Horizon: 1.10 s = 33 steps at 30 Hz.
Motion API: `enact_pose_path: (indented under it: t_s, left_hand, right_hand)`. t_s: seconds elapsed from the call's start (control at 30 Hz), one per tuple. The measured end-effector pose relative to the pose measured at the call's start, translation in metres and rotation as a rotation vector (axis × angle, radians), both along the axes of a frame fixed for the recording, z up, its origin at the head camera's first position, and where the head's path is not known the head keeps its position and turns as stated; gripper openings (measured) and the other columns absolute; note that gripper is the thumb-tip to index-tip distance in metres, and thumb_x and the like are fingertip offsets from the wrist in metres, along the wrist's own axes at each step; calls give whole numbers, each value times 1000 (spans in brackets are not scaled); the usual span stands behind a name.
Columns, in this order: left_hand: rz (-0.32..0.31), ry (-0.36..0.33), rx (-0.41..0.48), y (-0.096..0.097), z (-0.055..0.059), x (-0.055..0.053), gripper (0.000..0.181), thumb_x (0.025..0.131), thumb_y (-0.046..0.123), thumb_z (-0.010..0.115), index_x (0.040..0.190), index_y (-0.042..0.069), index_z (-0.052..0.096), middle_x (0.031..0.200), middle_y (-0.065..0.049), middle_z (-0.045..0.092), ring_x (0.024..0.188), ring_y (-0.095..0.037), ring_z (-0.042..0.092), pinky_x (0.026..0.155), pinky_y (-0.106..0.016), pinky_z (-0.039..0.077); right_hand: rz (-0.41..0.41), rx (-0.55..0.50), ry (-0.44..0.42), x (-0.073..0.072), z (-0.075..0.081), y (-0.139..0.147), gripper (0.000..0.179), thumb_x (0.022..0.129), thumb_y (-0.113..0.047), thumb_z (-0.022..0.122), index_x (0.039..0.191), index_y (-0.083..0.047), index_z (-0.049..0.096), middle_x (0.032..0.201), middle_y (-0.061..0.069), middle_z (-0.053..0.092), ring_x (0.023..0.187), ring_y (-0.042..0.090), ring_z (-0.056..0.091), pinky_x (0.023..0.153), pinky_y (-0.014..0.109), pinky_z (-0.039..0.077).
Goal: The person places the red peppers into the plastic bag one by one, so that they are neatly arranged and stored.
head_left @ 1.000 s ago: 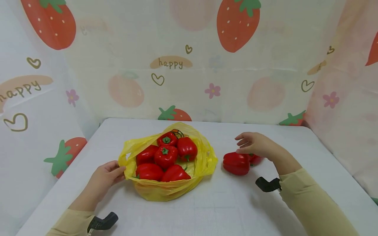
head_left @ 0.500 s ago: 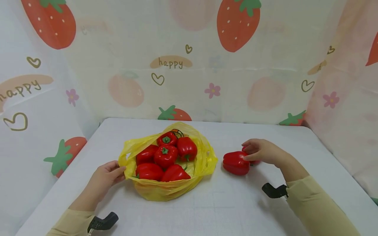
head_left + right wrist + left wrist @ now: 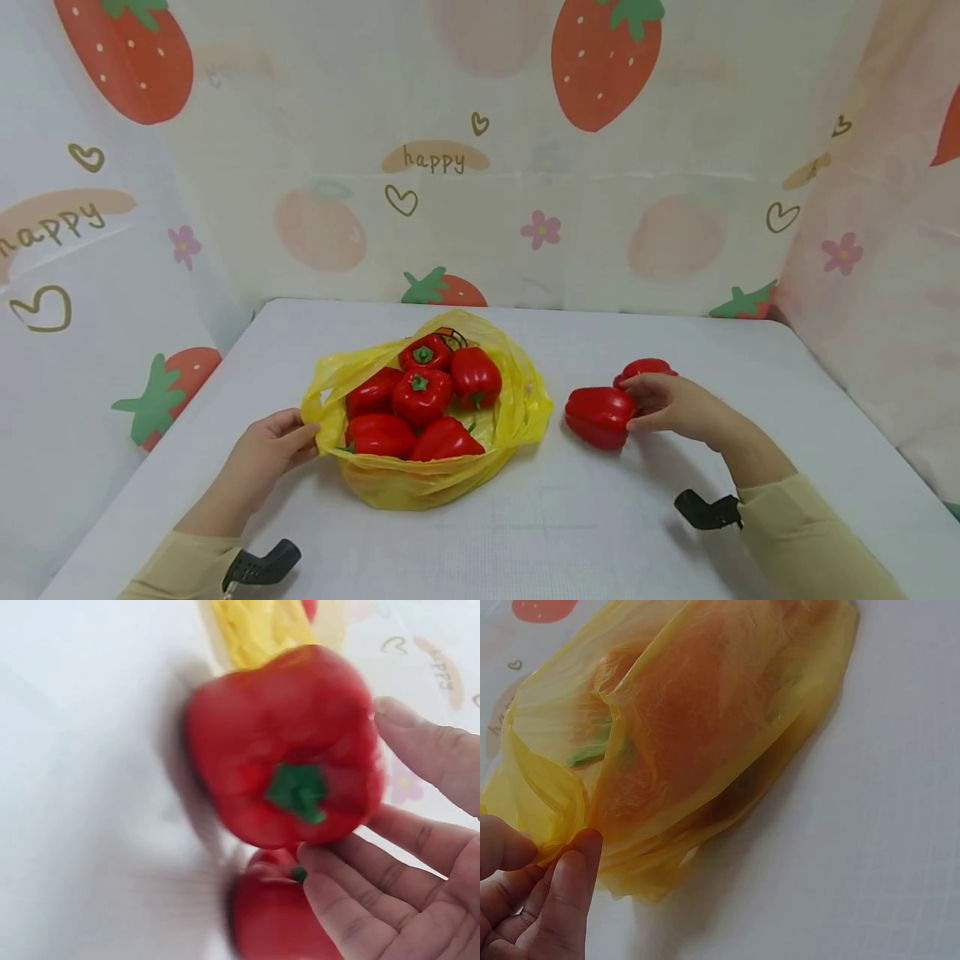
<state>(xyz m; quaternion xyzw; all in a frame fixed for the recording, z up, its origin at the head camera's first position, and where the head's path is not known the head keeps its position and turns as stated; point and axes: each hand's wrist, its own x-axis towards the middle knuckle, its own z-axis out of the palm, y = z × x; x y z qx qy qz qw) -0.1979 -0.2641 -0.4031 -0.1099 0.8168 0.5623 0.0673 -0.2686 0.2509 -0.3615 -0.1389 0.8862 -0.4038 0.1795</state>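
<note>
My left hand (image 3: 273, 450) pinches the left edge of a yellow plastic bag (image 3: 420, 487); in the left wrist view, thumb and fingertips gather its thin film (image 3: 551, 825). Several red bell peppers (image 3: 422, 398) with green stems lie inside the bag's open mouth. On the right, my right hand (image 3: 686, 410) holds a red bell pepper (image 3: 597, 417) by its stem end, with the thumb on one side and fingers on the other in the right wrist view. Behind these fingers lies a second bell pepper (image 3: 647, 367), partly covered by the hand.
A small orange and black item (image 3: 447, 333) shows at the back of the bag, its kind unclear. The white table (image 3: 525, 533) meets a strawberry-print cloth (image 3: 457, 208) behind and at both sides. Each wrist carries a black camera mount (image 3: 707, 510).
My right hand has come down and toward me from above the peppers onto the front one, which has shifted slightly. The rear pepper is now more exposed. The left hand stays put on the bag.
</note>
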Motion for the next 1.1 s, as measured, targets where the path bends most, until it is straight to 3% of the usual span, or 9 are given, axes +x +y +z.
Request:
enact_pose_path:
  t_s: [0.23, 0.47, 0.63, 1.1]
  left_hand:
    - [-3, 6, 7, 0, 0, 1, 53, 90, 38, 56, 127, 1, 47, 126, -17, 50, 95, -14, 59, 81, -24, 51]
    - [0, 1, 0, 0, 0, 1, 52, 90, 38, 55, 128, 2, 47, 126, -17, 50, 95, -14, 60, 81, -24, 51]
    - [1, -3, -4, 1, 0, 1, 53, 90, 38, 55, 128, 2, 47, 127, -17, 50, 94, -14, 59, 81, -24, 51]
    - [-2, -9, -1, 2, 2, 1, 53, 90, 37, 55, 128, 2, 47, 126, -17, 51, 94, -15, 59, 80, -24, 51]
  right_hand:
    - [-23, -36, 10, 8, -19, 0, 70, 73, -26, 76, 132, -9, 42, 123, 16, 51, 109, 32, 52, 82, 40, 52]
    - [-92, -37, -36, 13, -29, -5, 81, 70, -31, 78, 136, -11, 36, 127, 18, 46, 115, 37, 46, 83, 43, 51]
    - [-114, -36, -18, 13, -36, -9, 82, 70, -33, 78, 136, -11, 34, 128, 18, 46, 115, 37, 45, 82, 43, 51]
    - [-152, -1, -13, 13, -39, -16, 86, 69, -40, 78, 136, -10, 33, 129, 18, 44, 117, 37, 42, 84, 45, 49]
